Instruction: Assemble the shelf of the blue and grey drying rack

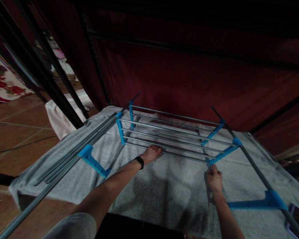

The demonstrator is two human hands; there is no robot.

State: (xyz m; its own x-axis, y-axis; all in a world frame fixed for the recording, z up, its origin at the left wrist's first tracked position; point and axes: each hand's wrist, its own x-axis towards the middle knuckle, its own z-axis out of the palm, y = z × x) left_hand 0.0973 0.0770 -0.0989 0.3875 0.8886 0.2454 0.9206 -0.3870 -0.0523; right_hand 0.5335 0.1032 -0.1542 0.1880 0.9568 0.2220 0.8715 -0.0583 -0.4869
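A partly assembled rack [174, 127] of thin metal rods, grey tubes and blue plastic brackets lies on a grey blanket. My left hand [151, 153], with a black band on its wrist, is closed round the nearest rod, left of its middle. At that rod's right end, my right hand [214, 177] grips a grey tube just below a blue bracket [221, 155]; part of the tube is hidden by the fingers. Another blue bracket [94, 162] sits on the long left tube. A further blue bracket [261, 201] is on the right tube, beside my right forearm.
Loose grey tubes [77, 151] lie on the left of the blanket [149, 186]. Black metal posts [52, 89] stand at the left, and a dark red curtain [169, 76] hangs behind. A purple-edged object [290, 220] is at the lower right.
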